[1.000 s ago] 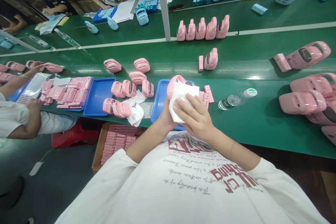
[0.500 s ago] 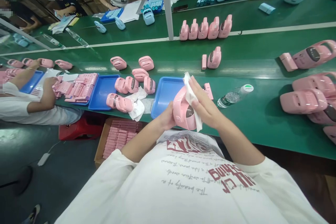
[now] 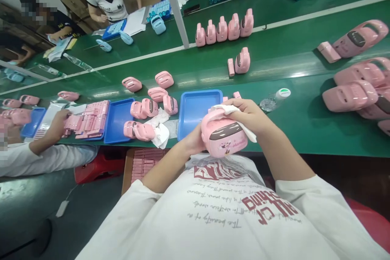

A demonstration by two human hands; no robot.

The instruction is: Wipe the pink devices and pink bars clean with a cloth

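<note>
A glossy pink handled casing [image 3: 224,145] with a dark oval window and a small cartoon print is held in front of my chest, its printed face tilted up. My left hand [image 3: 195,139] grips its left end by the handle. My right hand [image 3: 250,117] is closed on a white wiping cloth [image 3: 250,133], which lies against the casing's top and right side. Part of the right fingers is hidden behind cloth and casing. Just beyond stands a blue tray [image 3: 199,107], with small pink pieces [image 3: 237,95] by its right edge.
A clear bottle [image 3: 272,99] lies to the right, with stacked pink casings [image 3: 350,95] further right. Several pink casings [image 3: 143,131] and crumpled tissues [image 3: 161,135] sit left. A co-worker's hand [image 3: 59,124] is over pink parts at far left. A metal post [image 3: 174,6] rises ahead.
The casing has turned so its window and print face up more. My right hand, flat against the cloth before, has curled around it and moved slightly right. The view has shifted and tilted.
</note>
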